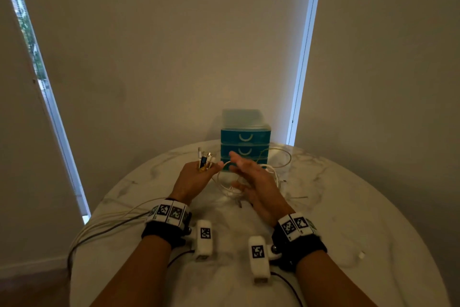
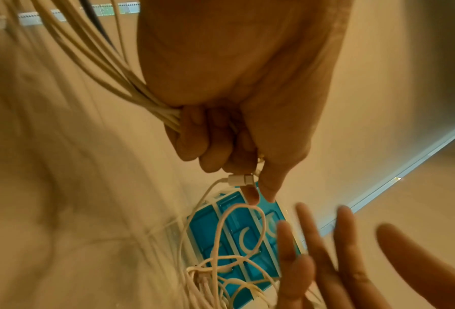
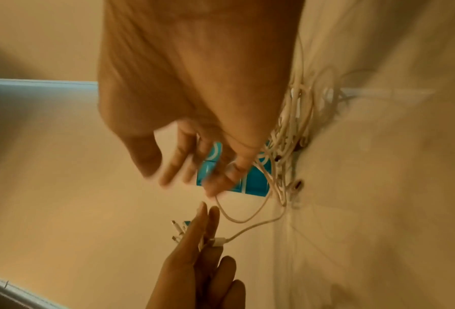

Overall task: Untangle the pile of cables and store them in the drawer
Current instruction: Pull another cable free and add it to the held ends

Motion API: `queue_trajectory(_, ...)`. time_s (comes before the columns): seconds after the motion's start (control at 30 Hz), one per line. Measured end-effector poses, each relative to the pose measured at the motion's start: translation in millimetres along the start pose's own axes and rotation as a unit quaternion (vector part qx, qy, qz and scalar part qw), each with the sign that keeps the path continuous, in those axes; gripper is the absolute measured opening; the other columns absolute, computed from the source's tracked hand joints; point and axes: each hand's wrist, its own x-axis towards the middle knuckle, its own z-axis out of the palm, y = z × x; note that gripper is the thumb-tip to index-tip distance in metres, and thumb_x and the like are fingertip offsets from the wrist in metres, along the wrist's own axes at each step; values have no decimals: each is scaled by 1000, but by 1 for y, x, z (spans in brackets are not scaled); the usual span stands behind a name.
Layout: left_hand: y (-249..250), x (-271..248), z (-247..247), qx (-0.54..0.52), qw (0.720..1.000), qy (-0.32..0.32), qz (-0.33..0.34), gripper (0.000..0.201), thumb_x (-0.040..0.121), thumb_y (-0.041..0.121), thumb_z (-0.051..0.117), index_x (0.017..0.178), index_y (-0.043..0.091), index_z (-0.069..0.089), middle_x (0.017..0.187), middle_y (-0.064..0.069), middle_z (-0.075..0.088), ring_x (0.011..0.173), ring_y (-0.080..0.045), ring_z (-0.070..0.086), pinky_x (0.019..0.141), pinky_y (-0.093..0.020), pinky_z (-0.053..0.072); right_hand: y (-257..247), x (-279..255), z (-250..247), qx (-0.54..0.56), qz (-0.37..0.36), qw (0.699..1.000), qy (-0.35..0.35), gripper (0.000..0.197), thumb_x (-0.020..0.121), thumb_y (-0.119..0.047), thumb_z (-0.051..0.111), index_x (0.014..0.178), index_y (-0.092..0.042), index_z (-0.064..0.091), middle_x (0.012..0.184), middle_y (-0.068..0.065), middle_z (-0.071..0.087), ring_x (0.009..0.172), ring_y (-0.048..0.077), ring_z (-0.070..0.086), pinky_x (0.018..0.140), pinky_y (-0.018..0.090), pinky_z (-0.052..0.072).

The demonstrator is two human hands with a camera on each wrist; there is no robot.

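Observation:
My left hand (image 1: 196,177) grips a bundle of white cables (image 2: 165,117) near their ends, and several plugs (image 1: 205,159) stick up above its fingers. One white connector (image 2: 241,179) juts out by the thumb, its cord looping down to the tangled pile (image 1: 251,188) on the table. My right hand (image 1: 254,182) hovers over that pile with fingers spread and blurred, holding nothing. Behind both hands stands the teal three-drawer unit (image 1: 245,142), all drawers shut. In the right wrist view a cord loop (image 3: 237,219) hangs just below my right fingertips (image 3: 213,190).
The round white marble table (image 1: 348,207) ends close to the wall. Long cable strands (image 1: 107,222) trail off its left edge toward the floor. A wide loop (image 1: 283,157) lies right of the drawer unit. A small white object (image 1: 361,254) sits at the right.

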Motion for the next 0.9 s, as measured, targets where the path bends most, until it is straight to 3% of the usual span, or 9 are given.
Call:
queue_trajectory(0.2, 0, 3, 2, 5, 1000, -1, 17, 41, 92, 53, 77, 94, 13, 81, 92, -9, 78, 76, -13, 64, 70, -33, 47, 3, 9, -19, 73, -12, 993, 88, 36, 103, -32, 66, 135, -14, 69, 130, 1, 76, 129, 18, 67, 108, 39, 52)
queue_trajectory(0.3, 1, -4, 4, 26, 997, -64, 26, 26, 89, 47, 83, 90, 20, 83, 77, 6, 78, 67, 3, 67, 63, -17, 50, 10, 11, -19, 66, 21, 993, 100, 34, 107, -32, 61, 128, -8, 72, 125, 6, 78, 127, 22, 69, 110, 43, 53)
queue_trajectory(0.37, 0, -6, 5, 51, 994, -92, 37, 24, 87, 44, 85, 86, 21, 82, 75, 4, 78, 72, -2, 70, 69, -25, 55, 11, 12, -18, 50, 40, 993, 104, 37, 109, -36, 58, 130, -8, 69, 128, 7, 77, 127, 24, 69, 111, 43, 54)
queue_trajectory(0.43, 4, -5, 2, 26, 995, -53, 74, 33, 85, 50, 85, 91, 18, 83, 85, -3, 80, 82, -11, 73, 81, -35, 57, 11, 13, -17, 41, 64, 992, 98, 45, 109, -41, 56, 142, -10, 59, 138, 9, 71, 131, 25, 65, 108, 39, 55)
queue_trajectory(0.5, 16, -9, -5, -29, 993, -34, 112, 31, 86, 48, 84, 97, 19, 83, 93, -2, 82, 89, -7, 74, 81, -24, 54, 10, 12, -17, 83, 83, 990, 82, 54, 105, -51, 58, 149, -20, 50, 144, 10, 66, 134, 27, 62, 110, 38, 53)
queue_trajectory(0.6, 28, -17, -6, -3, 981, -146, 128, 8, 88, 33, 86, 94, 29, 84, 89, 11, 82, 86, 5, 73, 78, -11, 50, 1, 9, -23, 223, 75, 970, 56, 63, 100, -54, 65, 150, -18, 51, 144, 17, 66, 134, 33, 64, 119, 47, 46)
queue_trajectory(0.73, 19, -16, 2, 140, 950, -268, 73, 9, 79, 43, 91, 82, 38, 83, 82, 11, 80, 77, 5, 69, 78, -19, 50, -9, 5, -29, 296, 63, 953, 31, 60, 98, -36, 71, 148, -6, 55, 148, 27, 60, 137, 39, 61, 120, 49, 44)
queue_trajectory(0.83, 18, -15, 4, 157, 939, -301, 54, 19, 78, 47, 91, 94, 37, 85, 92, 12, 82, 92, -3, 74, 91, -27, 53, -11, 6, -31, 260, 23, 964, 41, 48, 101, -12, 67, 146, 1, 55, 143, 23, 66, 133, 32, 65, 115, 40, 50)
queue_trajectory(0.9, 20, -15, 3, 135, 941, -307, 47, 27, 81, 41, 91, 106, 33, 84, 90, 17, 81, 89, 0, 74, 92, -25, 57, -11, 6, -31, 231, 2, 972, 47, 43, 102, 3, 60, 145, -1, 55, 138, 18, 70, 130, 27, 67, 108, 34, 55)
